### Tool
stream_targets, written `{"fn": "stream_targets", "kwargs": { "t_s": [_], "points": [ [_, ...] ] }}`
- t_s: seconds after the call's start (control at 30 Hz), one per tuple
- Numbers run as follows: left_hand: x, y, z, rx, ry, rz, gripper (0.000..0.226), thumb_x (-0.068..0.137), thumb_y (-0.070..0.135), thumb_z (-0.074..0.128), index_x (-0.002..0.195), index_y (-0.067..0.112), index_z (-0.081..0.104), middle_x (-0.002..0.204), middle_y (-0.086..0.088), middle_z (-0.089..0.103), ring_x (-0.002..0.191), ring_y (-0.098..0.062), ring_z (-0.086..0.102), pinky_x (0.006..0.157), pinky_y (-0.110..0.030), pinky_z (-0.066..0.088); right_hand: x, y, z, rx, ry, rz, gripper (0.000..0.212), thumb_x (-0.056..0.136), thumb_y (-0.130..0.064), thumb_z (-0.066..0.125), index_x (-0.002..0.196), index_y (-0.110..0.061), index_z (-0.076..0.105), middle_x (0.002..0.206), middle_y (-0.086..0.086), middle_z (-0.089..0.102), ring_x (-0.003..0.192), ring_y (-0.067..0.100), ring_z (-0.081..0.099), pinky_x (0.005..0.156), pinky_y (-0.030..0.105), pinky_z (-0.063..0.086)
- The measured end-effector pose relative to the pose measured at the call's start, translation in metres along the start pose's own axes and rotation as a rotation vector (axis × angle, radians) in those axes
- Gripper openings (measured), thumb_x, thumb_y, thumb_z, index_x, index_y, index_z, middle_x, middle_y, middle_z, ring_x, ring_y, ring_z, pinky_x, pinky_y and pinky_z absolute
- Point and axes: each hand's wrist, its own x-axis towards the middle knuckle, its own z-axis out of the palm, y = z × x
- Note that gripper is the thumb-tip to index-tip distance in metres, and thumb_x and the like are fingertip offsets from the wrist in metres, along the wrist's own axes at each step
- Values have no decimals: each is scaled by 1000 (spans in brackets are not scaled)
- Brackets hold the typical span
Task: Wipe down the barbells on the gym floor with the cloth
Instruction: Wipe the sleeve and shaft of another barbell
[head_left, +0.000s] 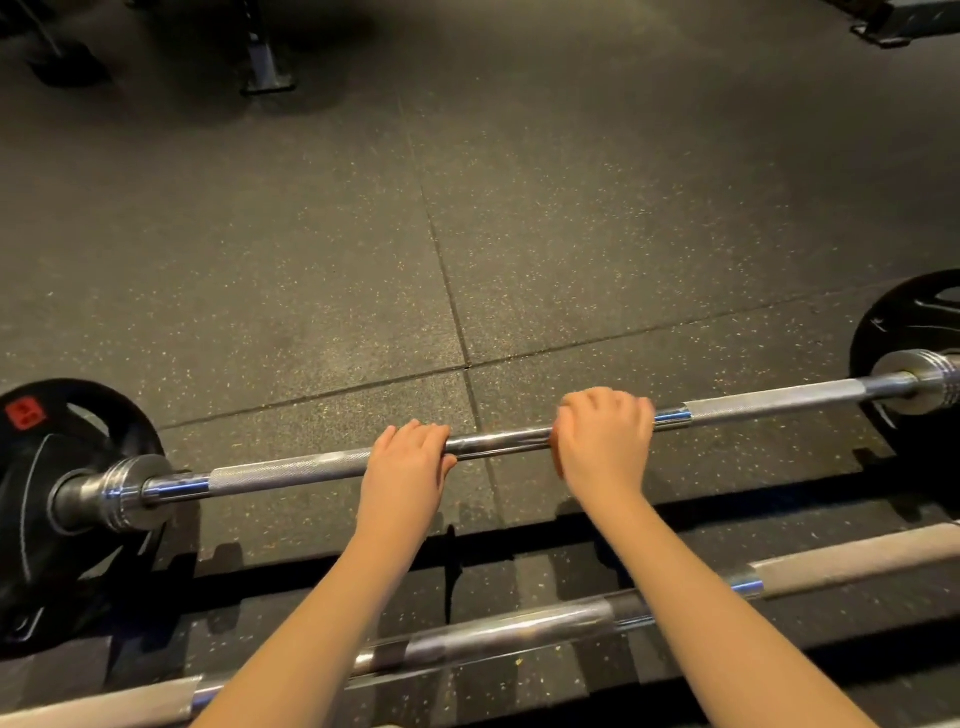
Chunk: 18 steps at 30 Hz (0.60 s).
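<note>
A chrome barbell (498, 441) lies across the rubber gym floor, with black plates at its left (78, 436) and right (909, 322) ends. My left hand (408, 457) grips the bar near its middle, fingers curled over the top. My right hand (602, 436) is wrapped round the bar a little further right. No cloth shows in either hand. A second barbell (509, 631) runs across the floor nearer to me, passing under my forearms.
Speckled black rubber floor tiles (363, 260) stretch ahead. A dark equipment base (267, 67) stands at the top left of centre, and another metal frame (904, 21) sits at the top right corner.
</note>
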Motion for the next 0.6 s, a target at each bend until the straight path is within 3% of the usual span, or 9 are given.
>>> {"fn": "stream_targets", "kwargs": {
  "t_s": [0.1,0.17,0.3,0.37,0.43,0.5,0.6],
  "points": [
    [2,1,-2,12,-31,-14,30,69,14,83,94,9,68,84,-4,69,82,-29,66,82,-48,53,-14,-36,4,71,-96,-145,37,91,-43,35,91,-23,67,94,-4,62,92,23,52,100,44,31],
    [3,2,-3,18,-46,-10,30,69,14,84,95,8,68,84,-5,69,81,-29,67,80,-48,53,-6,-32,0,87,-152,-209,40,92,-44,33,97,-24,68,97,-5,65,94,23,54,97,39,32],
    [5,5,-4,-16,-75,-19,17,82,18,72,96,11,65,84,-2,65,81,-26,61,82,-44,48,8,2,-13,110,-74,-91,49,89,-41,24,90,-23,69,90,-5,66,90,24,57,91,36,30],
    [6,7,-4,-12,-88,-25,16,83,20,71,95,12,64,84,-2,65,81,-26,61,82,-42,47,8,7,-18,153,-79,34,37,93,-35,33,87,-23,67,91,-6,64,97,23,55,105,41,29],
    [5,7,-5,3,-105,-32,19,80,19,75,94,11,65,84,-2,66,80,-26,62,81,-43,49,2,-6,-19,187,-140,96,23,96,-31,45,92,-24,67,100,-7,62,108,21,49,116,44,13],
    [4,5,-6,17,-106,-30,24,76,17,78,95,10,66,83,-2,67,79,-26,63,79,-43,50,-3,-26,-16,198,-207,40,19,96,-36,49,100,-27,66,107,-9,60,114,18,45,118,42,5],
    [3,2,-7,9,-109,-32,25,75,15,79,96,10,67,84,-2,67,78,-27,63,78,-43,51,-6,-36,-11,197,-232,-108,21,96,-41,50,103,-30,66,107,-11,61,109,16,48,113,38,16]
  ]
}}
